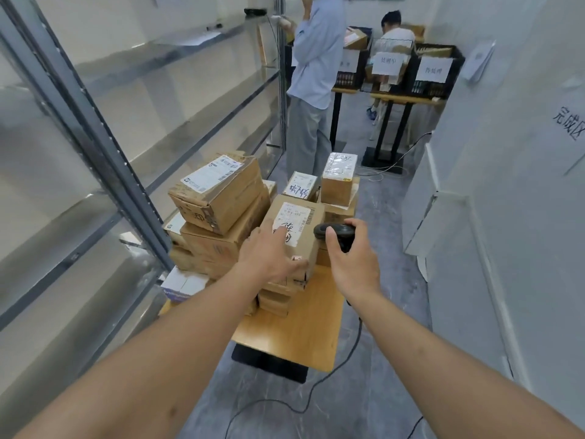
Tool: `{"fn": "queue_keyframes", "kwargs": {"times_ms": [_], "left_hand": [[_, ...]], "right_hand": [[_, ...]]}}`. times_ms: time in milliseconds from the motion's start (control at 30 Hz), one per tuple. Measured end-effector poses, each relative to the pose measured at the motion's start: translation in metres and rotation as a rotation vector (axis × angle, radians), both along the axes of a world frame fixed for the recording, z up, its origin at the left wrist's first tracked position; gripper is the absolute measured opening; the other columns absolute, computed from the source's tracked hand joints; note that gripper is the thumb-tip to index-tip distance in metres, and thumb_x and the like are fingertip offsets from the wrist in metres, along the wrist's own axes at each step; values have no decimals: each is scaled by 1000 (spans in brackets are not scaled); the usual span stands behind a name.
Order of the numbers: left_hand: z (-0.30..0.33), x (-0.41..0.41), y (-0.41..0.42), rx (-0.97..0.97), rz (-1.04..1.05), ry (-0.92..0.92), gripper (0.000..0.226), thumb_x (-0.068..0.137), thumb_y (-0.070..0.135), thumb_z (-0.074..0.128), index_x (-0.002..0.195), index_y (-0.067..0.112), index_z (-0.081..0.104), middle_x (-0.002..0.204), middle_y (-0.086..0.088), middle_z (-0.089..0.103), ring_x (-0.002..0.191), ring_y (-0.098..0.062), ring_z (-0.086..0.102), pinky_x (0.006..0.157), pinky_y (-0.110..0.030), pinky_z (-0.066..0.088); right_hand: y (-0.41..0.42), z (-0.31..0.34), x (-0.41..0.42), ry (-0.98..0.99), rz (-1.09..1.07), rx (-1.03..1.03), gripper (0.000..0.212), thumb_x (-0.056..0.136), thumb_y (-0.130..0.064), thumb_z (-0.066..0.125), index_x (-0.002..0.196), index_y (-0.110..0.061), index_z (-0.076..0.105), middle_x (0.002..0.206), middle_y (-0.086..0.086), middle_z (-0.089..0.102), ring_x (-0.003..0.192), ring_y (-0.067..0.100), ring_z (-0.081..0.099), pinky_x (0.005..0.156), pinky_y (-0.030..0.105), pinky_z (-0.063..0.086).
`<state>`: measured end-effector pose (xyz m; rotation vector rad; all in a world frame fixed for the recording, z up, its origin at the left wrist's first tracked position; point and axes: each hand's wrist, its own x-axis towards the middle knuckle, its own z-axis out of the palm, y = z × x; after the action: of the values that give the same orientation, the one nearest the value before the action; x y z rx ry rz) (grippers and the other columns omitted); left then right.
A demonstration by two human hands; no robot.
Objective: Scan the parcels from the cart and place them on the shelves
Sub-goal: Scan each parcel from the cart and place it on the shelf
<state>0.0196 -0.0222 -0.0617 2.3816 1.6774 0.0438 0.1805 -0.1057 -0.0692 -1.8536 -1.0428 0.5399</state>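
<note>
Head view: scan step in hand. Left hand lies on a small cardboard box, fingers fairly straight across its white label, thumb at the box's near lower edge; pressing or steadying it, and I cannot tell whether it has a real grip. Right hand is wrapped around a black scanner, its head turned toward the label from just beside the box. The scanner's cable trails down past the cart's near edge onto the floor.

The box sits on top of a low stack near the middle of the wooden cart, other boxes piled toward the left and far edges. The near right part of the cart top is bare wood.

Next move, as I judge it: get the barcode read, then lift the box and carry it left to the metal shelves, which stand close along the cart's left edge.

Room: narrow aisle, a wall tight on the right. A person in a blue shirt stands beyond the cart's far edge. Risk: the cable snagging during the turn.
</note>
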Motion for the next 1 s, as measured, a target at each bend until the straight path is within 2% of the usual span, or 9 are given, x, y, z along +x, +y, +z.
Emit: {"fn": "queue_keyframes", "kwargs": {"times_ms": [233, 367, 433, 533, 833, 1000], "left_hand": [[-16, 26, 4, -78, 193, 56, 116, 60, 91, 69, 155, 32, 37, 165, -9, 21, 148, -41, 27, 118, -56, 31], [-20, 32, 5, -120, 284, 89, 128, 55, 92, 69, 160, 35, 22, 165, -24, 16, 147, -46, 28, 117, -55, 30], [-19, 36, 5, -130, 311, 108, 130, 57, 90, 70, 160, 31, 19, 160, -28, 23, 144, -46, 32, 115, -54, 32], [-19, 38, 2, -126, 336, 99, 132, 54, 87, 72, 159, 27, 19, 146, -23, 35, 133, -41, 38, 111, -50, 37], [-22, 37, -22, -114, 320, 57, 127, 52, 83, 73, 157, 32, 21, 142, -21, 32, 127, -41, 37, 110, -51, 38], [-20, 39, -38, -99, 290, 44, 129, 49, 85, 70, 156, 32, 22, 141, -21, 33, 125, -41, 38, 108, -52, 40]], "right_hand": [[33, -14, 36, 31, 77, -48, 35, 102, -62, 53, 131, -46, 43, 115, -8, 67, 102, 21, 65, 89, 47, 58], [37, -20, 46, 54, 127, -55, 33, 102, -61, 53, 130, -47, 42, 113, -11, 66, 101, 19, 65, 89, 48, 58], [37, -21, 50, 56, 142, -59, 34, 102, -61, 53, 130, -47, 42, 112, -12, 65, 101, 18, 65, 89, 49, 58], [35, -22, 54, 51, 151, -63, 34, 101, -62, 52, 130, -47, 41, 112, -11, 66, 100, 18, 65, 89, 49, 58], [20, -13, 56, 31, 146, -23, 34, 103, -60, 52, 132, -44, 43, 118, -9, 66, 105, 20, 65, 87, 43, 57], [-6, -10, 55, 42, 106, -27, 34, 103, -59, 52, 131, -43, 44, 114, -9, 66, 100, 19, 65, 86, 43, 57]]}}
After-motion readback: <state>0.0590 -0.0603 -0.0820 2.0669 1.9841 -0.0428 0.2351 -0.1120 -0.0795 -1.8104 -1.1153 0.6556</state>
